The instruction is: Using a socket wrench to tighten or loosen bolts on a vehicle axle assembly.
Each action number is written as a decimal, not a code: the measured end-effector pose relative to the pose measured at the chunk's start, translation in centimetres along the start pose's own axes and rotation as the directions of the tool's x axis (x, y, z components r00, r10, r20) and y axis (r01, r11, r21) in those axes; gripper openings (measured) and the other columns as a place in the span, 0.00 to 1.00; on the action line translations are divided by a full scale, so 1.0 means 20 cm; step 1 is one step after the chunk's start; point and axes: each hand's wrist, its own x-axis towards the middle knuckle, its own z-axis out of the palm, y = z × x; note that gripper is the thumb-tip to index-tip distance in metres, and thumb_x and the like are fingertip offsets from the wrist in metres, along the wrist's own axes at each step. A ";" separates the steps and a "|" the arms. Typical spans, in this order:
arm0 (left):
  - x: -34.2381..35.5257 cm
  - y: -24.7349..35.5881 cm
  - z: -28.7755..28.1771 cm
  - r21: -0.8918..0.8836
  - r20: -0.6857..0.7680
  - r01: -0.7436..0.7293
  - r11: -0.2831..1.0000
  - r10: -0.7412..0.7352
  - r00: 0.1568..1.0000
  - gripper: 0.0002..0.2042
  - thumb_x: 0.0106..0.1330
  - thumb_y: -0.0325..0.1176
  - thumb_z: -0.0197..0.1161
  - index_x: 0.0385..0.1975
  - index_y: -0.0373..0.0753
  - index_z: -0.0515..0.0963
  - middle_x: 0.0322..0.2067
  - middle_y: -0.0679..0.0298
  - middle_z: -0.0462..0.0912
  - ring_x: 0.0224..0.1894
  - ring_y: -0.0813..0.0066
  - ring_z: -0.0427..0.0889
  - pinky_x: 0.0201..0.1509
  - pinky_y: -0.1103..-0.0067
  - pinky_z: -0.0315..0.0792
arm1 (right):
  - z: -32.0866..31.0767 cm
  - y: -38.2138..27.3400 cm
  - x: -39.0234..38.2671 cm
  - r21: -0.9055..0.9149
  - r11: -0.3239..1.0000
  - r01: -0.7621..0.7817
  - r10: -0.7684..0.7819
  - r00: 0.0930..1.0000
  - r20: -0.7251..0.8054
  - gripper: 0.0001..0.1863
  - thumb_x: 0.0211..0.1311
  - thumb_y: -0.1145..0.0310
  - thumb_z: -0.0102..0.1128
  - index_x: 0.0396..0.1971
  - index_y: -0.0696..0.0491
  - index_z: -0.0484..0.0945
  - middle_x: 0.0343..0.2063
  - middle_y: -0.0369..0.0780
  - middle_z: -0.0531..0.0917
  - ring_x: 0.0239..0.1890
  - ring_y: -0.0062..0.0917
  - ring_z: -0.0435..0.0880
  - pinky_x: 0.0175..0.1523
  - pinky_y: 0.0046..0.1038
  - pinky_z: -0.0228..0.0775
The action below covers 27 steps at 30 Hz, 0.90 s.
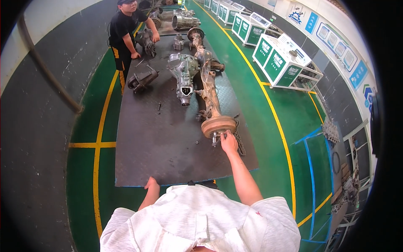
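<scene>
A rusty axle housing point(211, 96) lies lengthwise on the dark table point(142, 147), with a round brown brake drum point(219, 124) at its near end. At the front of the drum, a shiny metal cylindrical piece point(214, 139) sticks out toward me. My right hand point(228, 142) is beside that piece, its fingers closed against the drum's front; what they hold is too small to make out. By the near table edge is my left hand point(152, 183), away from the parts, its fingers mostly hidden. A chain point(240, 140) lies right of the drum.
Left of the axle stands a silver gearbox housing point(184, 75). A dark gear unit point(142, 80), a bolt point(159, 106) and a small nut-like part point(197, 142) lie on the table. Another person point(129, 31) stands at the far left, hands near a metal assembly point(146, 42).
</scene>
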 end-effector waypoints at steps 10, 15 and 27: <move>0.28 -0.21 -0.05 0.100 0.522 0.099 0.990 -0.137 0.842 0.25 0.66 0.53 0.52 0.55 0.41 0.69 0.48 0.59 0.76 0.51 0.57 0.73 0.58 0.61 0.67 | -0.07 0.10 0.09 0.066 0.997 -0.038 0.042 0.998 -0.057 0.16 0.63 0.54 0.50 0.40 0.52 0.74 0.35 0.52 0.82 0.42 0.49 0.79 0.46 0.45 0.70; 0.41 -0.25 -0.06 0.129 0.682 -0.008 0.992 -0.083 0.726 0.22 0.67 0.54 0.52 0.49 0.43 0.71 0.46 0.59 0.74 0.49 0.58 0.72 0.55 0.55 0.68 | -0.07 0.21 0.11 0.097 0.993 -0.072 0.080 0.994 -0.074 0.18 0.63 0.53 0.48 0.40 0.53 0.73 0.36 0.53 0.82 0.42 0.50 0.79 0.46 0.46 0.70; 0.61 -0.23 0.01 0.212 0.639 -0.061 0.975 -0.091 0.764 0.28 0.68 0.53 0.51 0.60 0.40 0.63 0.57 0.54 0.69 0.55 0.51 0.69 0.52 0.54 0.71 | 0.03 0.64 0.34 0.291 0.910 -0.296 0.294 0.954 0.050 0.19 0.64 0.53 0.48 0.33 0.57 0.73 0.16 0.42 0.77 0.12 0.29 0.78 0.17 0.29 0.69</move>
